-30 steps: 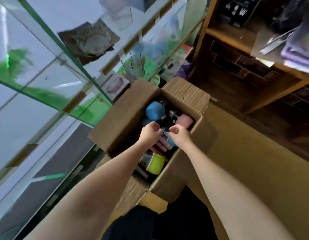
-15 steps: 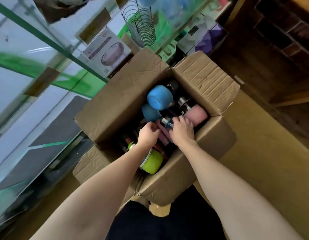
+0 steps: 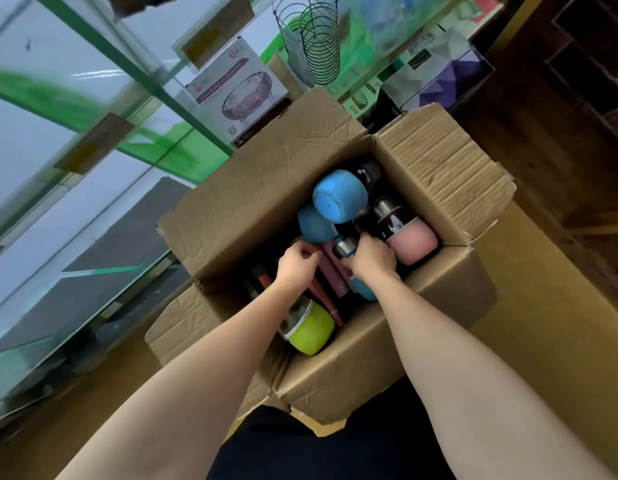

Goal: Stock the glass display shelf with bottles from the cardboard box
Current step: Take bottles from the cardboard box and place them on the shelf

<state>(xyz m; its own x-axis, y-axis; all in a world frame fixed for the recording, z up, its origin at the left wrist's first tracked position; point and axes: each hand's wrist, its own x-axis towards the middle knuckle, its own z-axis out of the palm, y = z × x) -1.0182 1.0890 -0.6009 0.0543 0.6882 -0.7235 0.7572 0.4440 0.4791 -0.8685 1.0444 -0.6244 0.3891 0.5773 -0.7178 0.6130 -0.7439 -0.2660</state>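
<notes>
Although the glass display shelf (image 3: 103, 188) fills the left side of the view, no bottle from the box can be seen on its panes; only a boxed glass bowl (image 3: 240, 95) and a wire holder (image 3: 316, 39) are seen near its far end. The stocking is therefore judged to be barely begun, with the whole load still to be moved.

Just beside the shelf, the cardboard box (image 3: 335, 358) stands with its flaps open and is still crowded. A blue bottle (image 3: 338, 195) lies on top toward the far wall, a pink bottle (image 3: 409, 242) is wedged against the right wall, and a green bottle (image 3: 309, 329) lies at the near-left corner, partly hidden by the left forearm. Flat maroon packs (image 3: 330, 275) are seen in the middle.

Both hands are inside the box. The right hand (image 3: 369, 259) is curled round the neck of a dark-capped bottle (image 3: 345, 245), whose blue base shows below the wrist. The left hand (image 3: 297, 263) is pressed down on the maroon packs with its fingers bent; whether anything is gripped cannot be told.

Compared with the frame half a second ago, the box is seen from closer and the hands have hardly shifted. The capped bottle has not been lifted out.
</notes>
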